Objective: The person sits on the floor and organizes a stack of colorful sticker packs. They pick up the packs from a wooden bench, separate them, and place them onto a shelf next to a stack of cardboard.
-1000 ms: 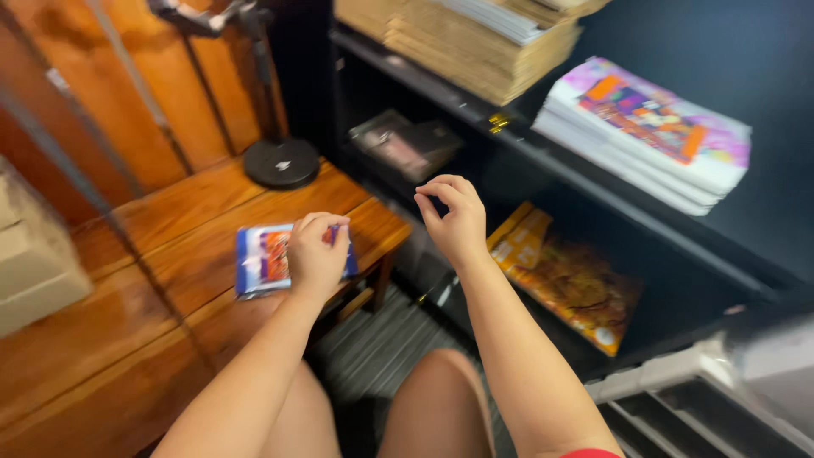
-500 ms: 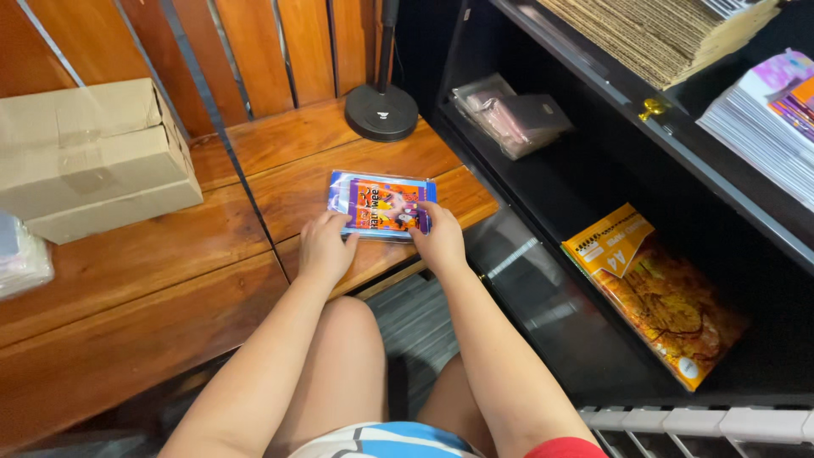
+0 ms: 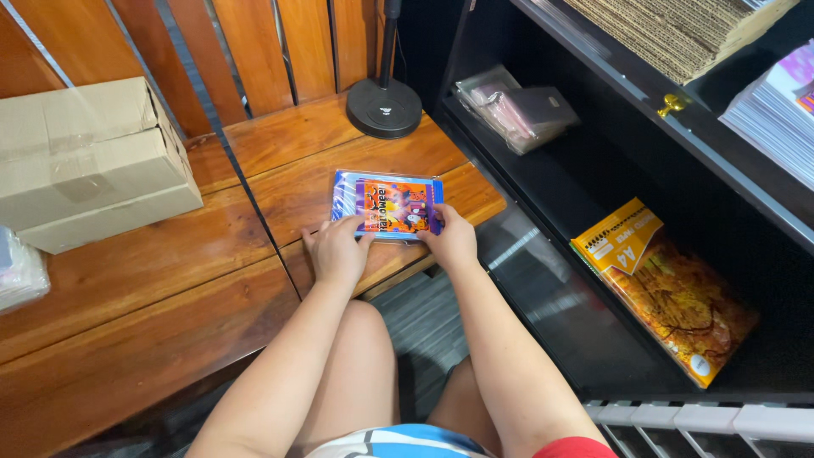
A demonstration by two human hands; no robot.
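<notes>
I have a flat, glossy packet (image 3: pixel 388 204) lying on the wooden bench (image 3: pixel 170 280) right in front of me, and both hands are on it. My left hand (image 3: pixel 337 248) rests at its near left corner with the fingers bent over the edge, and my right hand (image 3: pixel 451 239) pinches the near right corner between thumb and fingers. Neither hand is a fist; both grip the packet lightly at its edge.

The worry is the bench edge. The packet sits close to the corner of the planks, just ahead of my right hand, and beyond that is a drop to the floor beside the black shelf (image 3: pixel 593 178). The wrapping looks slick, so I judge that a careless push to the right could slide it over the side.

Past my fingertips stands a round black lamp base (image 3: pixel 383 108); shoving the packet forward could knock it. A cardboard box (image 3: pixel 89 161) sits well off to my left. A yellow paper pack (image 3: pixel 666 288) leans in the shelf to my right.
</notes>
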